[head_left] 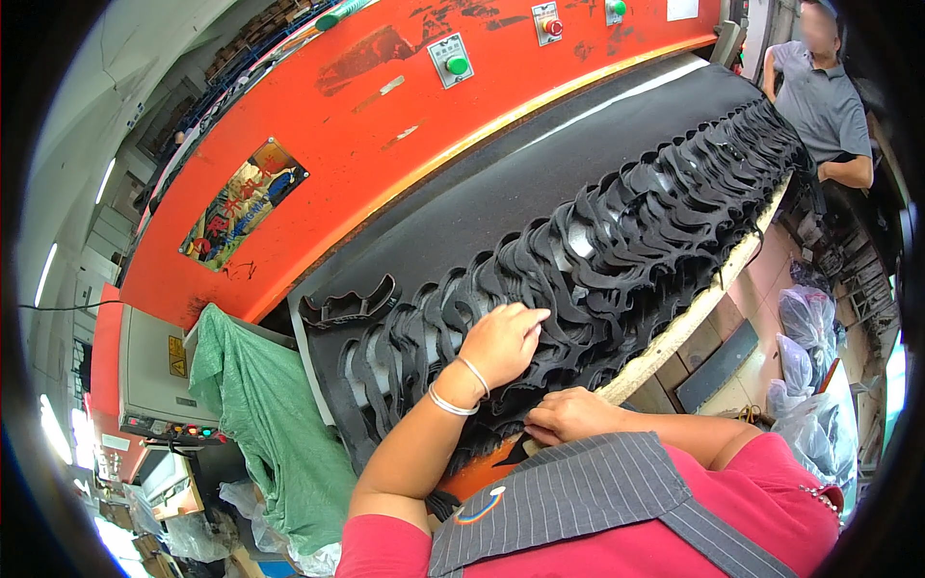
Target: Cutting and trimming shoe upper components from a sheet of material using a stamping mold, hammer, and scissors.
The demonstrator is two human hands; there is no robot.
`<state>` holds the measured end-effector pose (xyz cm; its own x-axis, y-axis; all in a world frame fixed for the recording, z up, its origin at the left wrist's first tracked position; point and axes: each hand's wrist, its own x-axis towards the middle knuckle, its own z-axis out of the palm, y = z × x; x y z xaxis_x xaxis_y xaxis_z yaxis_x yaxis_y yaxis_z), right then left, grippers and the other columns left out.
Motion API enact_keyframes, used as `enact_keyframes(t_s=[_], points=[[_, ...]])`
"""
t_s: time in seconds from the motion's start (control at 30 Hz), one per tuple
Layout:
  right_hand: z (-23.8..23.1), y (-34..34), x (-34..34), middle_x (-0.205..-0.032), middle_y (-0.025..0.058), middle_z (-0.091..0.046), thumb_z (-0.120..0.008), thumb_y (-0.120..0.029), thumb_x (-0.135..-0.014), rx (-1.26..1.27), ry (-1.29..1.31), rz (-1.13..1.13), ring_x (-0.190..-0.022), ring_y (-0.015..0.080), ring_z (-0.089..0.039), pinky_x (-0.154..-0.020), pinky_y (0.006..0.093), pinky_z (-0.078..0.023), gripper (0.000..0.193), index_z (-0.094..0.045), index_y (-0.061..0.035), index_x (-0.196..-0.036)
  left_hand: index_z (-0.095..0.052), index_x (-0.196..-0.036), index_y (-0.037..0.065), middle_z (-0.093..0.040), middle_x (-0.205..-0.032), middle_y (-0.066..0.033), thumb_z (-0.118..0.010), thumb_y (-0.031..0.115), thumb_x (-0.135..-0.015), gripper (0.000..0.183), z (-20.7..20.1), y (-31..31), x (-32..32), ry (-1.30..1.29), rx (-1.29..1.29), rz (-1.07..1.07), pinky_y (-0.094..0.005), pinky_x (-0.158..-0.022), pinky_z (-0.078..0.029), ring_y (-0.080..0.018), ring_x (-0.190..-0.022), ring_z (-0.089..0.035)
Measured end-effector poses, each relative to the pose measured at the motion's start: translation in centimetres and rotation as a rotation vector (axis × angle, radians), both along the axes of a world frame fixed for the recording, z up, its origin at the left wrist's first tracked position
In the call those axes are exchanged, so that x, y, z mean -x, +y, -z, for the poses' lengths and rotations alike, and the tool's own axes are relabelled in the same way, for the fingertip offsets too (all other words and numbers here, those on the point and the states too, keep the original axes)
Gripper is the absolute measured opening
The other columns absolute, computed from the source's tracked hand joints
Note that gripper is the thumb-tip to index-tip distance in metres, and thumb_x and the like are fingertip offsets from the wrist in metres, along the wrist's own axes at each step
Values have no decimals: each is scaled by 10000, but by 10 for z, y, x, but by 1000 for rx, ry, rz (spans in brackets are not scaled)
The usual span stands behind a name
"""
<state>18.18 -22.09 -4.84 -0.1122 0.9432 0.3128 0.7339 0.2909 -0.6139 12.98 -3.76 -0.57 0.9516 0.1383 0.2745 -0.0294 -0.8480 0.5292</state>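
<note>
Strips [617, 260] of black, wavy-edged material lie massed on the bed of an orange machine [356, 173], between its front panel and the wearer; the mass has its long axis on a slant, from the lower left up to the far upper right, where it looks narrower; many single strips run across that axis, from the panel's side toward the wearer, with paler patches showing between some of them.

At the left end, a separate wavy black piece [352, 306] lies nearer the panel; its long axis runs roughly left to right, the right end raised a little in view.

The left hand [501, 342], with 2 pale bangles [453, 405] at its wrist, is over the middle of the near side of the strips; its fingers are bent and close together, pointing right; whether they pinch a strip, I cannot tell. The right hand [573, 416] is nearer the wearer's apron [578, 491], fingers curled in beside dark material; what it grips, if anything, I cannot tell.

A pale board edge [713, 294] follows the near side of the mass; green cloth [265, 414] hangs beyond its left end; 1 person in a grey shirt [819, 111] stands near its far end.
</note>
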Motion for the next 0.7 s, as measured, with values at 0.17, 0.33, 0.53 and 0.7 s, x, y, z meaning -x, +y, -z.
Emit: enact_keyframes(t_s=[0.17, 0.33, 0.53, 0.7], points=[[25, -4, -5, -923, 167, -625, -639, -178, -771, 290, 100, -19, -904, 317, -608, -771, 399, -495, 216, -602, -23, -918, -639, -1093, 39, -632, -919, -120, -596, 153, -840, 280, -3, -51, 19, -60, 279, 160, -368, -798, -464, -288, -884, -584], [42, 2, 4, -1065, 182, -584, -601, -190, -773, 44, 269, 97, -1059, 306, -541, -888, 397, -433, 289, -578, -14, -1000, -677, -981, 55, -667, -953, -83, -624, 185, -823, 212, 19, -94, 35, -59, 132, 158, -353, -840, -454, -264, -928, -588], [39, 7, 8, -1061, 177, -584, -597, -193, -774, 60, 279, -27, -1058, 298, -539, -891, 390, -431, 299, -575, -12, -1010, -687, -923, 61, -682, -970, -74, -650, 148, -789, 164, 34, -84, 38, -214, 273, 187, -355, -832, -455, -247, -890, -605], [27, 10, 0, -1058, 174, -584, -594, -196, -774, 93, 295, -142, -1058, 291, -538, -894, 384, -429, 307, -574, -10, -1018, -686, -918, 58, -683, -976, -74, -637, 128, -788, 155, 40, -86, 38, -240, 320, 181, -353, -830, -456, -250, -894, -606]])
